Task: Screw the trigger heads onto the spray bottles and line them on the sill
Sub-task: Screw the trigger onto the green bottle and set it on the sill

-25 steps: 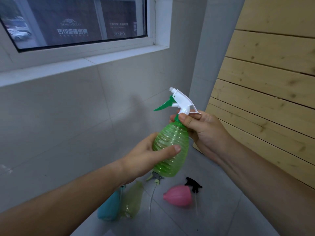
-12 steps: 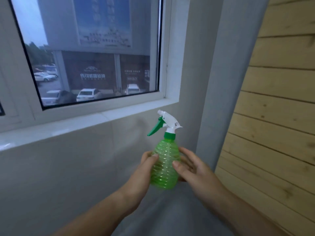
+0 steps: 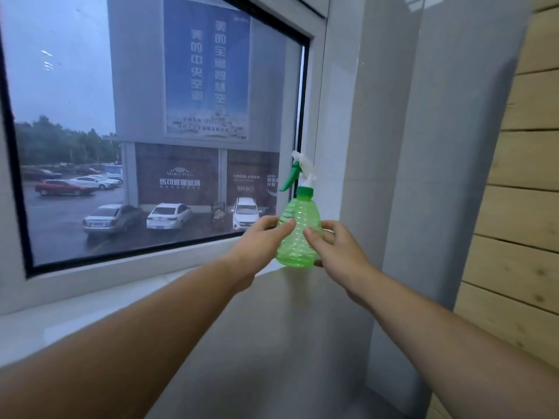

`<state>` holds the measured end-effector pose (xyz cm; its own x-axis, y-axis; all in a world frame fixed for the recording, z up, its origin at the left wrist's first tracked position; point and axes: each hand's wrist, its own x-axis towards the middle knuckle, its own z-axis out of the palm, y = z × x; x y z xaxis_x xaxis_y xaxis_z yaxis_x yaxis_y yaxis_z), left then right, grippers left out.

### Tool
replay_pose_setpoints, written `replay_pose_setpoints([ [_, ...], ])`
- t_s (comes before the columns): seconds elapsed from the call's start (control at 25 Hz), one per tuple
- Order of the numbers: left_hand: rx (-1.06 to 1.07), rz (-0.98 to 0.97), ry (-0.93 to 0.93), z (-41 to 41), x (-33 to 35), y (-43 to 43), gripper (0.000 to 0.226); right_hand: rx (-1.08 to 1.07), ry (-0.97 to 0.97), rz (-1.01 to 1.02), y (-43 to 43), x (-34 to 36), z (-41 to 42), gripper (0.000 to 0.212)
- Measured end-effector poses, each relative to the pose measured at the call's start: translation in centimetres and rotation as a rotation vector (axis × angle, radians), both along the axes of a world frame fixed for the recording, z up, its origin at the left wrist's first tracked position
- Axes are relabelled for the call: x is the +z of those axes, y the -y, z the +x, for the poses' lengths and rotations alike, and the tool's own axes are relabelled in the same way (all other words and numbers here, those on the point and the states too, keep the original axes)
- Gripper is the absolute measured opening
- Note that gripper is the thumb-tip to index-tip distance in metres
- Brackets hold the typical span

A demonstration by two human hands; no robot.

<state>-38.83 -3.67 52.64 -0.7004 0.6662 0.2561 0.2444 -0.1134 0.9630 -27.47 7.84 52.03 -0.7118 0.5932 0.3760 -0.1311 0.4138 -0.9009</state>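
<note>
A green ribbed spray bottle (image 3: 299, 228) stands upright at the right end of the white window sill (image 3: 121, 300), its base at the sill's level. On its neck sits a white trigger head (image 3: 298, 170) with a green lever and green collar, nozzle pointing left. My left hand (image 3: 261, 240) grips the bottle's left side, thumb across the front. My right hand (image 3: 335, 249) holds the right side with thumb and fingers around the body. Both arms reach up from the bottom of the view.
A large window (image 3: 136, 131) with a dark frame rises behind the sill. A grey tiled column (image 3: 408, 176) stands right of the bottle, and a wooden plank wall (image 3: 520, 207) lies further right. A grey tiled wall (image 3: 257, 343) drops below the sill.
My view has swung up from the floor to the window. Both hands have lifted the green bottle from chest height up to the sill's right end. My right hand moved from the collar to the body.
</note>
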Motion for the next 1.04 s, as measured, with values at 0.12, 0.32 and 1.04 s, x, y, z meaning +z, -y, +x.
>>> replay_pose_setpoints([
  [0.12, 0.018, -0.003, 0.018, -3.2, 0.5, -1.7, 0.060, -0.031, 0.004, 0.011, -2.1, 0.1, -3.4, 0.043],
  [0.32, 0.071, 0.032, 0.103, -6.3, -1.2, -4.1, 0.070, -0.045, 0.054, 0.075, -4.1, -1.0, -6.2, 0.032],
  [1.04, 0.266, -0.062, 0.029, -6.6, -2.5, -4.8, 0.075, -0.202, 0.087, 0.134, -5.0, -2.7, -6.6, 0.068],
])
